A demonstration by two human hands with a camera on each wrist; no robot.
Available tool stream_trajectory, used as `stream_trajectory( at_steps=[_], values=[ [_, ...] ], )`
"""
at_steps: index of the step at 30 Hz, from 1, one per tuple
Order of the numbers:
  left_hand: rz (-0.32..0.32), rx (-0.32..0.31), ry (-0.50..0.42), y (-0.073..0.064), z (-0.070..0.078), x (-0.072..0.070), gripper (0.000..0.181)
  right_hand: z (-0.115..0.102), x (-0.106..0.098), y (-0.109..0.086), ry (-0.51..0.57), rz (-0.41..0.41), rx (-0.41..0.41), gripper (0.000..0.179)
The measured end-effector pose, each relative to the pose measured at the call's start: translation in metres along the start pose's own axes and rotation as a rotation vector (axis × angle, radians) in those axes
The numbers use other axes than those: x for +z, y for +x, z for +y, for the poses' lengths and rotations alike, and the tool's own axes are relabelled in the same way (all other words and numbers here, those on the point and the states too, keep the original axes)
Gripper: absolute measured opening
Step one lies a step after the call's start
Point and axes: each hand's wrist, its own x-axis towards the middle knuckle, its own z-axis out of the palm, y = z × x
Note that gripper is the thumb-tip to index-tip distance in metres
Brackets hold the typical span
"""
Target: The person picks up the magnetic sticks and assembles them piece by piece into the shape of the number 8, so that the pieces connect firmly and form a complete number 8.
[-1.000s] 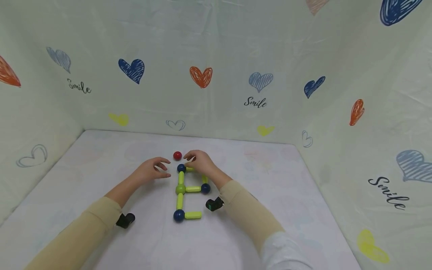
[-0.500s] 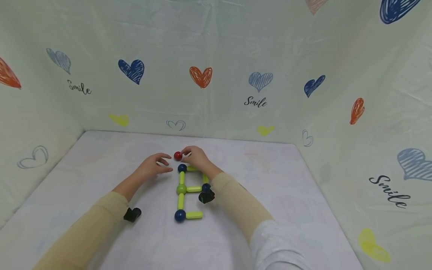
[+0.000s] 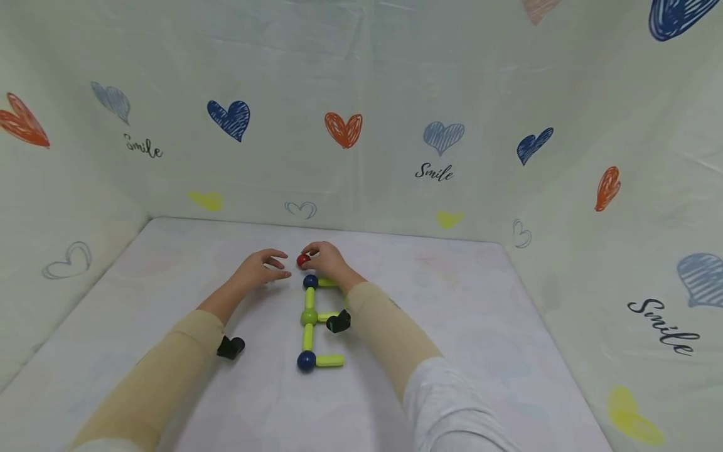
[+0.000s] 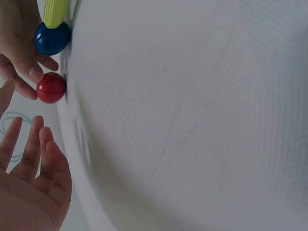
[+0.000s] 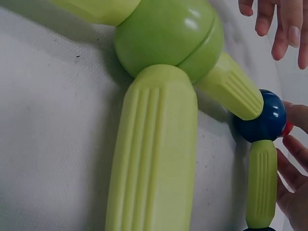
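My right hand (image 3: 329, 260) pinches a small red ball (image 3: 302, 260) between thumb and fingers at the table's far side. In the left wrist view the red ball (image 4: 50, 87) sits low against the white surface. Left of it, my left hand (image 3: 257, 269) is held apart with loosely spread fingers and holds nothing. Just nearer lies a figure of balls joined by lime sticks: a blue ball (image 3: 310, 282) on top, a green ball (image 3: 309, 317) in the middle, another blue ball (image 3: 307, 361) at the bottom. My right forearm hides its right side.
A lime stick (image 3: 330, 361) points right from the bottom blue ball. Black wrist cameras (image 3: 230, 347) hang under both sleeves, the right one (image 3: 339, 321) overlapping the figure in the head view. A white cloth wall (image 3: 384, 69) with printed hearts rises behind the table (image 3: 446, 295).
My right hand has moved from above the top blue ball to the red ball and taken it between its fingers. The left hand has shifted slightly away from me, still apart from it.
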Motion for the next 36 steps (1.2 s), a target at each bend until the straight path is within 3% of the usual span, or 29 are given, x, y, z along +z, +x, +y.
stream_trajectory(
  at_steps=[15,29,36],
  values=[
    [0.017,-0.025,-0.013,-0.003,-0.005,0.000,0.056,-0.001,0.005,0.001,0.010,0.020,0.022,0.034],
    [-0.012,0.015,-0.031,-0.005,-0.005,0.003,0.056,0.003,-0.006,-0.007,0.090,0.010,0.023,0.031],
    [-0.036,0.047,-0.030,-0.006,-0.003,0.007,0.055,0.008,-0.016,-0.011,0.073,-0.016,-0.008,0.030]
  ],
)
